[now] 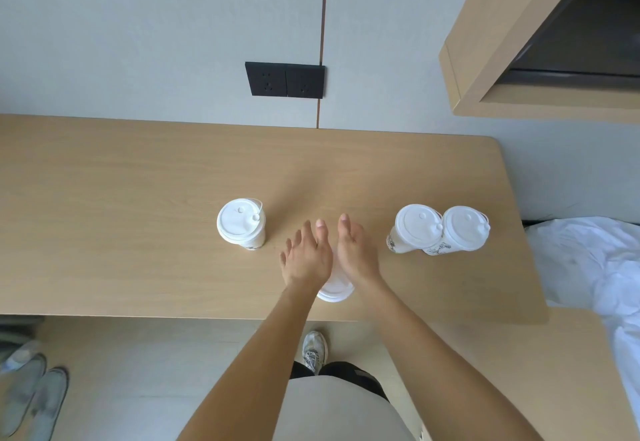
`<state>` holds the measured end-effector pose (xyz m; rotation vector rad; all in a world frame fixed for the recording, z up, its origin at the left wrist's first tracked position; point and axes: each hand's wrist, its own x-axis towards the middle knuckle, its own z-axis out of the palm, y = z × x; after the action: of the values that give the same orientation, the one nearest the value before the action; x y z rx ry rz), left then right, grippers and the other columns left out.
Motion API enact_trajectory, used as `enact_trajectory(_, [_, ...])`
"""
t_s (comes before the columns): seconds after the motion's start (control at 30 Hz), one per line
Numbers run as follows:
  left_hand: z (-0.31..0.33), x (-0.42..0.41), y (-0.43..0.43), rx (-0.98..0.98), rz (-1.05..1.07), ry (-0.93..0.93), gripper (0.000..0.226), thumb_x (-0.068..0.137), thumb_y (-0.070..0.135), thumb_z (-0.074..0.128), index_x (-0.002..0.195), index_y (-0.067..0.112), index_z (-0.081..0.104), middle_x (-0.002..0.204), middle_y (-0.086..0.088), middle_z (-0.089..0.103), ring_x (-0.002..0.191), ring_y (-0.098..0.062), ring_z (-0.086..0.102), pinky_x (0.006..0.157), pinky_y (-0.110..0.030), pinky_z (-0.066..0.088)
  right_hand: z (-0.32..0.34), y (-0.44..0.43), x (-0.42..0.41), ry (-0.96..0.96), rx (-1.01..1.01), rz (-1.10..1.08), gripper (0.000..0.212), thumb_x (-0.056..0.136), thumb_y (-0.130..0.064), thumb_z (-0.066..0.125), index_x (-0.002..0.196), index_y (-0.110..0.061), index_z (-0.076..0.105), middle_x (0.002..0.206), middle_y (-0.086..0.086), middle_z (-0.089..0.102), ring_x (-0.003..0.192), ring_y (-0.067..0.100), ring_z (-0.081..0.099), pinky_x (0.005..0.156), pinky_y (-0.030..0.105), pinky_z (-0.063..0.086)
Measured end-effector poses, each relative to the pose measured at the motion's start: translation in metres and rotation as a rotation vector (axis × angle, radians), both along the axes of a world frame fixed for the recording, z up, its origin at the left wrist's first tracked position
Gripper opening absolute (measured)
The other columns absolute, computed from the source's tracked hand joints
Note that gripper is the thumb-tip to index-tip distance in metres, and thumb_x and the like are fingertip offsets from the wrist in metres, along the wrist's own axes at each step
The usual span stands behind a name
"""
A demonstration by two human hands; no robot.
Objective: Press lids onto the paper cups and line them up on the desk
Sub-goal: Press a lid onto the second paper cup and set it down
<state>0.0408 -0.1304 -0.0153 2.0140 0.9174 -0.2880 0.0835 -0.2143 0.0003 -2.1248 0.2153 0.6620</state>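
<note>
left hand, right hand on lid (cup print illegible)

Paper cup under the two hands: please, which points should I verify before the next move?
1. Hands on lid: the left hand and the right hand lie over the round white plastic lid: ok.
2. Lid seated all round: mostly hidden by the hands: cannot tell.
3. Other cups lidded: the white paper cup on the left and the two touching white paper cups on the right: ok.
4. This lid in line with the others: it seems nearer the front edge of the light wooden desk: not ok.
5. Free gap in the row between left cup and right pair: ok.
</note>
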Motion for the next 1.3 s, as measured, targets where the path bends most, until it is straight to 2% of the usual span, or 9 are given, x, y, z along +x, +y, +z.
enact_trajectory(0.2, [-0.013,-0.002,-0.006,-0.048,0.224,0.096,0.06,0.101,0.055,0.005,0.152,0.037,0.031,0.159,0.004,0.043,0.15,-0.03,0.033,0.119,-0.065,0.011,-0.017,0.006,-0.002,-0.04,-0.09,-0.093,0.099,0.082,-0.08,0.006,0.123,-0.01,0.064,0.121,0.009,0.068,0.12,0.033,0.06,0.105,0.05,0.045])
enact_trajectory(0.37, [-0.012,-0.001,-0.01,0.059,0.256,0.068,0.054,0.103,0.052,0.011,0.141,0.036,0.045,0.146,0.0,0.056,0.142,-0.027,0.042,0.118,-0.062,0.015,-0.032,0.007,0.0,-0.086,-0.179,-0.077,0.068,0.105,-0.061,0.025,0.121,-0.008,0.064,0.12,0.011,0.067,0.12,0.035,0.059,0.102,0.048,0.045])
enact_trajectory(0.53, [-0.012,0.005,-0.01,0.098,0.278,0.043,0.048,0.106,0.044,0.015,0.133,0.03,0.053,0.139,-0.001,0.061,0.137,-0.027,0.047,0.117,-0.059,0.023,-0.04,0.007,0.001,-0.122,-0.197,-0.071,0.061,0.108,-0.054,0.026,0.114,-0.007,0.064,0.113,0.012,0.069,0.114,0.036,0.06,0.097,0.045,0.043])
enact_trajectory(0.63, [-0.007,0.005,-0.009,0.09,0.286,-0.047,0.049,0.106,0.043,0.019,0.122,0.021,0.061,0.126,-0.01,0.066,0.126,-0.035,0.055,0.109,-0.052,0.037,-0.037,0.007,0.0,-0.114,-0.19,-0.081,0.062,0.109,-0.055,0.025,0.117,-0.008,0.064,0.116,0.011,0.069,0.116,0.035,0.06,0.1,0.046,0.044])
enact_trajectory(0.77, [-0.004,0.013,-0.003,0.154,0.099,-0.212,0.044,0.107,0.039,0.026,0.101,0.014,0.061,0.107,-0.01,0.068,0.109,-0.036,0.057,0.094,-0.048,0.046,-0.032,0.003,-0.006,-0.029,-0.135,-0.208,0.064,0.108,-0.057,0.021,0.128,-0.013,0.063,0.125,0.009,0.067,0.124,0.035,0.059,0.106,0.051,0.043])
enact_trajectory(0.87, [0.003,0.025,0.001,0.305,-0.18,-0.401,0.046,0.105,0.041,0.028,0.091,0.014,0.063,0.089,-0.004,0.068,0.09,-0.035,0.059,0.074,-0.037,0.042,-0.025,-0.003,-0.014,0.203,-0.049,-0.397,0.064,0.109,-0.057,0.024,0.148,-0.013,0.049,0.144,0.014,0.059,0.135,0.038,0.053,0.111,0.048,0.038])
enact_trajectory(0.93, [0.004,0.029,0.003,0.387,-0.308,-0.484,0.048,0.104,0.043,0.029,0.091,0.016,0.067,0.085,0.0,0.069,0.084,-0.033,0.062,0.071,-0.035,0.043,-0.022,-0.01,-0.021,0.324,-0.003,-0.458,0.069,0.107,-0.062,0.026,0.153,-0.013,0.043,0.148,0.016,0.056,0.137,0.038,0.051,0.112,0.048,0.038])
enact_trajectory(1.1, [0.012,0.015,0.005,0.386,-0.189,-0.439,0.054,0.103,0.05,0.021,0.102,0.019,0.065,0.098,-0.003,0.071,0.094,-0.035,0.06,0.086,-0.045,0.048,-0.016,-0.021,-0.014,0.159,-0.145,-0.301,0.073,0.101,-0.071,0.021,0.148,-0.023,0.049,0.142,0.011,0.059,0.135,0.035,0.052,0.117,0.053,0.033])
enact_trajectory(1.3, [-0.007,-0.005,-0.015,-0.005,0.114,0.02,0.052,0.104,0.052,0.017,0.144,0.031,0.044,0.146,-0.003,0.053,0.135,-0.033,0.044,0.112,-0.054,0.031,-0.017,-0.007,0.008,-0.015,-0.155,-0.003,0.094,0.083,-0.081,0.005,0.133,-0.024,0.061,0.133,0.001,0.064,0.131,0.029,0.054,0.11,0.052,0.037])
